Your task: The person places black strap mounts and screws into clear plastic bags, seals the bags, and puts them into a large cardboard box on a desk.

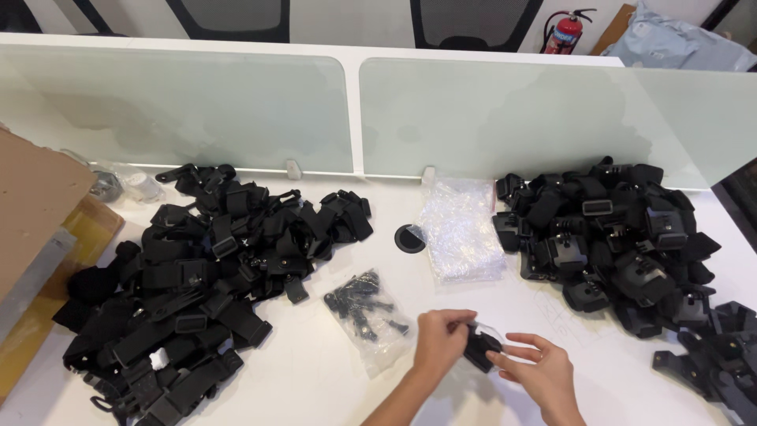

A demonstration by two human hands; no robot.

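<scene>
Hands are meeting low over the white tabletop (315, 379): left hand (441, 341) and right hand (536, 371) are both gripping one small black clip (479, 347) between them. Clear bag of black screws (369, 309) is lying just left; heaps of black straps (197, 268) and mounts (615, 237) are flanking.

Matt black plastic mount (479, 347); strap pile (197, 276) looking like matt cloth w/ plastic buckles; bags (461, 229) showing glossy clear plastic; desk (315, 371) looking smooth white.
</scene>
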